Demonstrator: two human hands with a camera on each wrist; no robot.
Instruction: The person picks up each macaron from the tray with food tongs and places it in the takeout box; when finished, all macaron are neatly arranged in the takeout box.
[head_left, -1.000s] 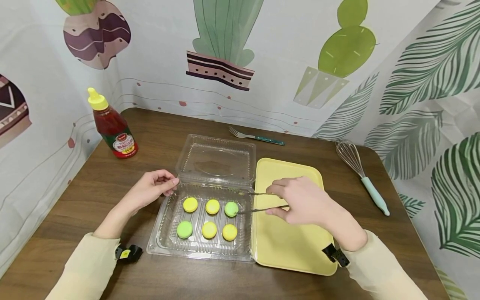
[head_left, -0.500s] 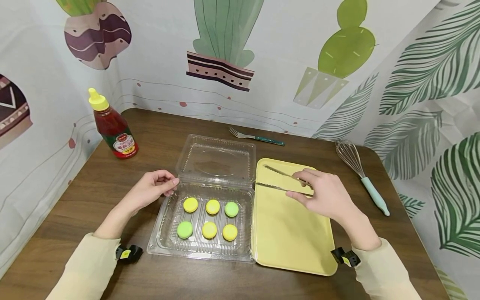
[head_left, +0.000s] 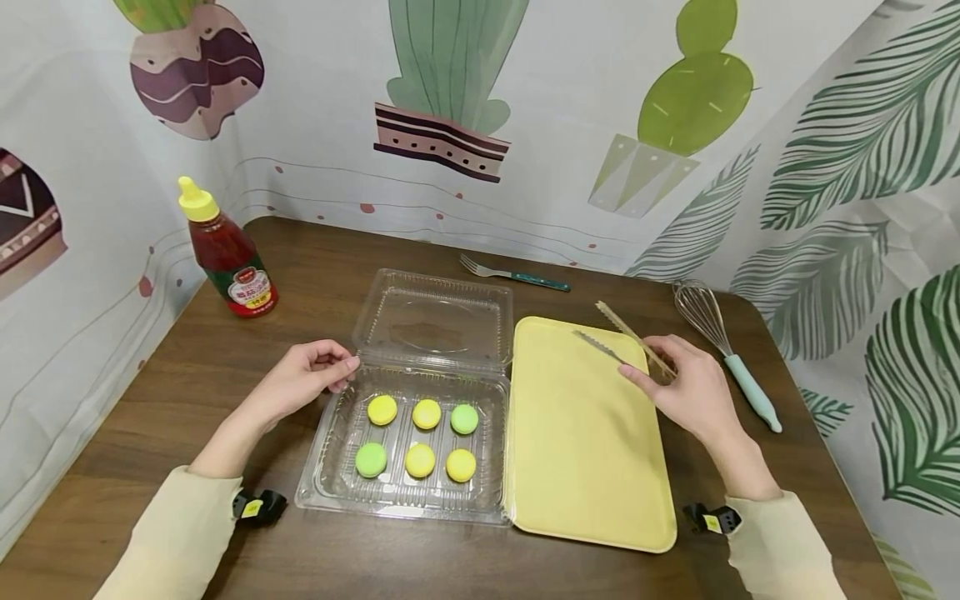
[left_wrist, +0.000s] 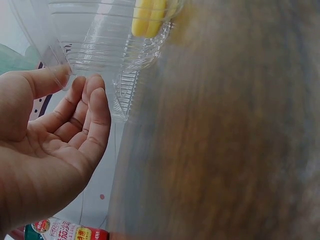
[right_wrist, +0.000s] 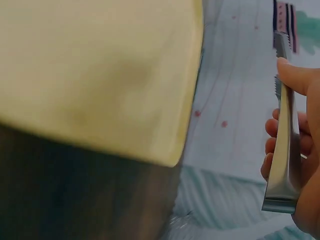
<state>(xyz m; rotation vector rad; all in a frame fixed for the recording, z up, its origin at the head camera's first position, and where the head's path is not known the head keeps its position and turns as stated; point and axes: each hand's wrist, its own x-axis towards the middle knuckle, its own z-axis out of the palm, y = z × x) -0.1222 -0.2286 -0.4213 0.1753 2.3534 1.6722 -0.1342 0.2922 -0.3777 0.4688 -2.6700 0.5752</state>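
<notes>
A clear plastic clamshell box (head_left: 318, 487) lies with its lid folded back. Several yellow macarons (head_left: 420, 460) and two green macarons (head_left: 371, 460) sit in two rows in its base. My left hand (head_left: 309, 373) pinches the box's left edge near the hinge, thumb and fingertips at the rim; the left wrist view shows the thumb (left_wrist: 47, 81) against the clear plastic. Metal tongs (right_wrist: 282, 145) with serrated tips are held by my right hand (head_left: 693, 387), above the far right part of the yellow tray (head_left: 588, 467). The tongs' arms are spread, with nothing between them.
A ketchup bottle (head_left: 232, 262) with a yellow cap stands at the back left. A fork (head_left: 517, 273) with a teal handle lies behind the box lid. To the right of the tray lies a whisk (head_left: 723, 350). A patterned cloth (head_left: 315, 100) hangs behind the table.
My right hand has drawn the tongs away from the green macaron, rightward and back across the tray. The macarons and my left hand have stayed in place.
</notes>
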